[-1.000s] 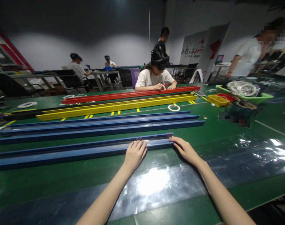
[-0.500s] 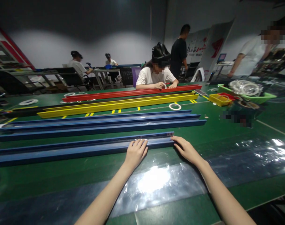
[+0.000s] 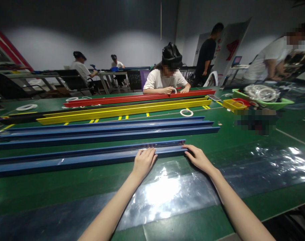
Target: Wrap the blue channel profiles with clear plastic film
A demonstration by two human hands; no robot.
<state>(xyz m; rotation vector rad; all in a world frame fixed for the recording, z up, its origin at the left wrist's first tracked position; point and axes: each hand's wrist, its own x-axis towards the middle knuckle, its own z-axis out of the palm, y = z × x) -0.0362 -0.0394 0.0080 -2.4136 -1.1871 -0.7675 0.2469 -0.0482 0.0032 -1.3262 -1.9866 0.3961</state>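
Note:
A long blue channel (image 3: pixel 92 160) lies across the table in front of me, its right end near the middle of the view. My left hand (image 3: pixel 143 160) is closed over its near wall, fingertips inside the channel and thumb on the near side. At the channel's right end, my right hand (image 3: pixel 197 159) has finger and thumb on either side of the end edge. Shiny clear film shows inside the channel near my left fingertips. A wide sheet of clear plastic film (image 3: pixel 177 204) lies on the table under my forearms, reflecting light strongly.
Beyond are more blue channels (image 3: pixel 152 134), a yellow channel (image 3: pixel 132 109) and a red channel (image 3: pixel 132 97). A white tape ring (image 3: pixel 186 113) lies near them. At right stand a yellow tray (image 3: pixel 234 105) and a green tray (image 3: pixel 278 104). A person (image 3: pixel 164 80) works opposite.
My hands stay at almost the same spots on the blue channel. In the background, the dark-shirted person has moved right and the person at far right leans lower.

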